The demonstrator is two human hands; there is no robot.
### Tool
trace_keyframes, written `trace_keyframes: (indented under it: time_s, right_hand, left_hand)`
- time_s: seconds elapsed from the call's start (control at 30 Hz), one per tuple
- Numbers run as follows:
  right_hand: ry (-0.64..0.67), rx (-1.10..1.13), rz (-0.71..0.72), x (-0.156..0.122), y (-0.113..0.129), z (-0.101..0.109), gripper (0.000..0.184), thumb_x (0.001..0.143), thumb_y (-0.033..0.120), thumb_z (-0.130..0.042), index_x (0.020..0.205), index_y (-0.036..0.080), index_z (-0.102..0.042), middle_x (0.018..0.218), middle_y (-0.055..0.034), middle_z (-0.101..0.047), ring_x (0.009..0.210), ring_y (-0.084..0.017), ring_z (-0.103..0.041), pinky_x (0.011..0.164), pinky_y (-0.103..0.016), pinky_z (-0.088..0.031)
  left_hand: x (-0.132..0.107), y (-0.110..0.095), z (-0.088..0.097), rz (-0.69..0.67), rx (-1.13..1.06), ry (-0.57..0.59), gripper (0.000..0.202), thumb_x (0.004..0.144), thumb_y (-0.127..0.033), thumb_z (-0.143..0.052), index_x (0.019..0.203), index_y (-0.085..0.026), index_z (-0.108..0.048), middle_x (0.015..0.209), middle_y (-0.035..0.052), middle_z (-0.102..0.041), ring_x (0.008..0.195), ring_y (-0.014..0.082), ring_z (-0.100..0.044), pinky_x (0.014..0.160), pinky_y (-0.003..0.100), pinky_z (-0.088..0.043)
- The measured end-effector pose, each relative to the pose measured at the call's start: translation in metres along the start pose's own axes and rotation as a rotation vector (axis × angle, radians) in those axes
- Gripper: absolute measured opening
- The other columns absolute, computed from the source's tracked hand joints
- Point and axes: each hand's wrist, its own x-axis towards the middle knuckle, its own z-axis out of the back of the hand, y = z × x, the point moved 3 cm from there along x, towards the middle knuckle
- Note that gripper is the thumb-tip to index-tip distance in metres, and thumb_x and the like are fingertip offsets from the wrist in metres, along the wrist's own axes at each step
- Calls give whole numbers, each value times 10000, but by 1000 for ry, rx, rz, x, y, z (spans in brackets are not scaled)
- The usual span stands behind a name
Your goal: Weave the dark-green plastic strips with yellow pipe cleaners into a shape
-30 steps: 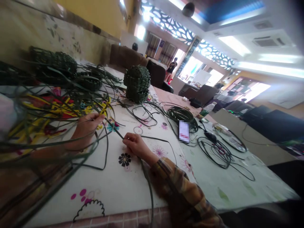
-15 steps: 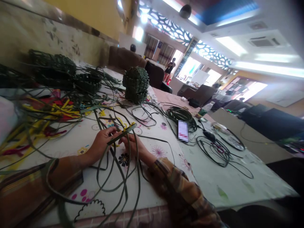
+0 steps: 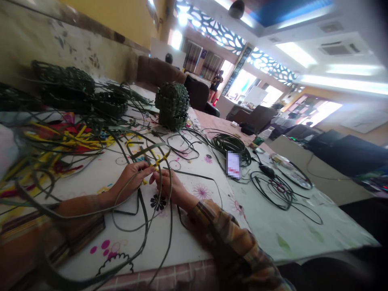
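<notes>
My left hand (image 3: 131,180) and my right hand (image 3: 168,186) meet over the flowered tablecloth (image 3: 182,238). Both pinch dark green weaving strips (image 3: 144,210) that loop around my wrists and trail toward the table's near edge. A short yellow strip (image 3: 160,159) shows just above my fingertips. Both my forearms lie on the cloth, in plaid sleeves.
A woven green basket form (image 3: 172,105) stands at mid table. More green woven pieces (image 3: 75,87) and a tangle of yellow and red strips (image 3: 60,139) lie at left. A coil of green strip (image 3: 230,144), a phone (image 3: 233,165) and black loops (image 3: 275,190) lie at right. People stand far off.
My left hand has come in from the strip pile at left to meet my right hand, dragging several green strips along. The strips now loop around both hands.
</notes>
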Motion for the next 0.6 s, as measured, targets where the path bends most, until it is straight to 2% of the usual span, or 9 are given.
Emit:
trace_keyframes:
  time_s: [0.2,0.3,0.43,0.53,0.6]
  right_hand:
    - [-31,-51,-67,-4,11,-7,362,853,513,-581,728,174,-564,458,101,-278,389,-57,-252,383,-210,-193]
    - [-58,-102,-45,-7,15,-8,355,867,488,-570,717,166,-566,481,93,-292,403,-51,-268,397,-205,-207]
    - [-103,-107,-15,-5,7,-4,387,888,536,-532,784,167,-584,499,79,-381,402,-57,-315,402,-201,-241]
    - [-131,-116,33,0,2,-1,346,885,508,-534,814,173,-587,539,67,-444,427,-63,-361,422,-197,-278]
    - [-131,-147,58,2,2,0,286,879,434,-536,778,172,-588,529,74,-401,441,-58,-348,442,-192,-273]
  left_hand:
    - [4,13,2,87,-94,-156,334,757,-499,-700,687,-173,-679,693,12,-637,692,158,-553,644,256,-430]
    - [5,13,4,81,-57,-90,372,805,-530,-649,723,-168,-674,727,18,-650,710,163,-562,658,255,-432]
    - [3,4,3,27,19,106,401,849,-545,-604,723,-169,-664,738,15,-646,751,171,-569,731,261,-447]
    - [2,-2,2,39,10,75,393,824,-537,-637,689,-168,-629,730,6,-630,753,171,-562,730,267,-448]
    - [1,-3,1,66,-36,5,399,824,-534,-651,677,-165,-614,719,2,-626,743,168,-568,715,269,-461]
